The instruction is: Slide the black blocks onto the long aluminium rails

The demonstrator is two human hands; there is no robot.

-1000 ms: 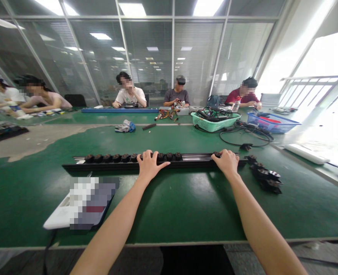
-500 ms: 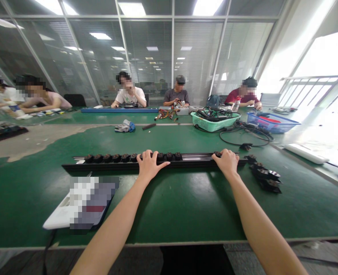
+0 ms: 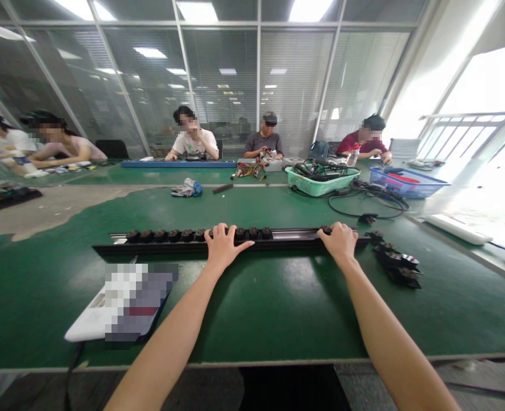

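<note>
A long black metal rail [image 3: 184, 248] with a shiny inner channel lies across the green table in front of me. Small black blocks [image 3: 160, 236] with roundish brown tops stand in a row inside its left and middle parts. My left hand [image 3: 221, 246] grips the rail near the middle, fingers over the row and thumb stretched along the near wall. Close to the rail's right end, my right hand [image 3: 341, 242] has its fingers on a single black block [image 3: 326, 230], mostly hidden by the hand. Between that block and the row, bare channel shows.
Several loose black blocks [image 3: 400, 262] lie right of the rail. A white device [image 3: 92, 311] with a blurred dark part sits at near left. Beyond are a grey-blue cloth [image 3: 187, 188], a green basket [image 3: 321, 185] of cables and a blue basket [image 3: 411, 185]. People sit across the table.
</note>
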